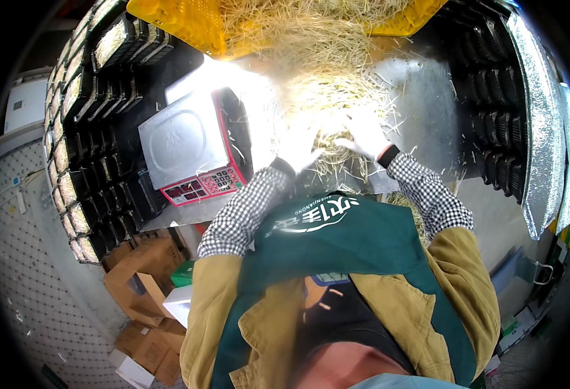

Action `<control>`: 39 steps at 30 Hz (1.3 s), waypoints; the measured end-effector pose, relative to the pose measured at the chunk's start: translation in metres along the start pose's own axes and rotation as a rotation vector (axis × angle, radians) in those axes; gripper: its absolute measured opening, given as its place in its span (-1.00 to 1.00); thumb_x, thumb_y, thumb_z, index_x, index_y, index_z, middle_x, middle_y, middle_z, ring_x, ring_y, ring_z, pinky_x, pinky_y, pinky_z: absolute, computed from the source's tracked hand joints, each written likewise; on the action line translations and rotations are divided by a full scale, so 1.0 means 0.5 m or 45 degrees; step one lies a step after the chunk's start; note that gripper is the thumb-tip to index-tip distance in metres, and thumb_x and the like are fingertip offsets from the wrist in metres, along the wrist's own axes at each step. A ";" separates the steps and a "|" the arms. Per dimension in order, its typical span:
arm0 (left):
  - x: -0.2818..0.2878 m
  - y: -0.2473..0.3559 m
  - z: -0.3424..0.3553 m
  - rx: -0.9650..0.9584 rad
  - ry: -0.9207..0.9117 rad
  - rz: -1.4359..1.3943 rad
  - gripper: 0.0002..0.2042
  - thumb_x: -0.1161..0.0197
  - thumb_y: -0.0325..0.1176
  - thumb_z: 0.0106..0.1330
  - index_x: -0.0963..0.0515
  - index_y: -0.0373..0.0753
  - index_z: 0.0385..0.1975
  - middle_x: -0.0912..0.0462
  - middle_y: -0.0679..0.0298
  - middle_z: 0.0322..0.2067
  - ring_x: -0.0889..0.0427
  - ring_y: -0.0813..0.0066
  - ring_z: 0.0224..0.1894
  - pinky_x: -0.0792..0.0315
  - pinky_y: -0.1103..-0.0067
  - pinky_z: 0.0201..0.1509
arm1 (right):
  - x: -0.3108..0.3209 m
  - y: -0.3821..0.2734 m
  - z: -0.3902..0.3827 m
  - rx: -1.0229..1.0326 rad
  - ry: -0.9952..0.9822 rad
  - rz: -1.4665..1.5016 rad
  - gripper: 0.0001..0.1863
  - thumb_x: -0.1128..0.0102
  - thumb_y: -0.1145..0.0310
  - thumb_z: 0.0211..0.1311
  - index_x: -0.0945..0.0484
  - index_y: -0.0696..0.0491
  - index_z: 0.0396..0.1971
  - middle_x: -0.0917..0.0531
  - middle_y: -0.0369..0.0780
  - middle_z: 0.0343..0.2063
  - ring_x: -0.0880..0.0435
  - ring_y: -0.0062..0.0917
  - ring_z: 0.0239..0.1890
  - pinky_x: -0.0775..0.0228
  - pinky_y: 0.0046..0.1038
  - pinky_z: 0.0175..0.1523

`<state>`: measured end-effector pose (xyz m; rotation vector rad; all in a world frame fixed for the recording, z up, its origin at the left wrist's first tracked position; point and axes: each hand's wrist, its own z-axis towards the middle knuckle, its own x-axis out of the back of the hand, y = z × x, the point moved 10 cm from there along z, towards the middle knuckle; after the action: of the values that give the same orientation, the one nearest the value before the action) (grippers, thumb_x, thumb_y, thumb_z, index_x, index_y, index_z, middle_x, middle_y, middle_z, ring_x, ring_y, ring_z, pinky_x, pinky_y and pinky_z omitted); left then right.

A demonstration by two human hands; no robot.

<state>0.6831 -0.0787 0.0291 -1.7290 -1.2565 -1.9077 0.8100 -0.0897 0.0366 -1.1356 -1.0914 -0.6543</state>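
Note:
A heap of thin, pale yellow, straw-like strands [327, 48] spills from a yellow crate toward me over a metal tabletop. Their exact kind I cannot make out. At the near end of the heap, my left hand [300, 144], in a white glove, lies against its left side with the thumb stretched out. Strong glare washes out its other fingers. My right hand [366, 137], also white-gloved, is on the right side of the same strands, its thumb and fingers apart. Between the two hands lies a loose bunch of strands [332, 137].
A scale [184, 139] with a metal plate and red keypad stands left of my hands. Black trays [113, 42] filled with strands are stacked at left; more black trays [492, 97] stand at right. The yellow crate [181, 23] is ahead. Cardboard boxes [145, 275] sit below left.

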 end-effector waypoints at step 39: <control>-0.019 -0.004 0.013 -0.085 0.045 -0.096 -0.57 -0.07 -0.35 0.24 -0.47 -0.21 0.14 -0.47 0.08 0.14 -0.41 0.18 0.18 -0.33 0.30 0.24 | 0.032 0.011 0.034 -0.060 0.057 0.270 -0.66 -0.19 0.25 0.24 -0.56 -0.05 0.01 -0.62 -0.21 -0.10 -0.58 -0.32 -0.09 -0.40 -0.29 0.03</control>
<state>0.6881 -0.0759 0.0190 -1.6948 -1.2761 -2.0357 0.8150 -0.0705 0.0496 -1.2518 -0.9066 -0.5388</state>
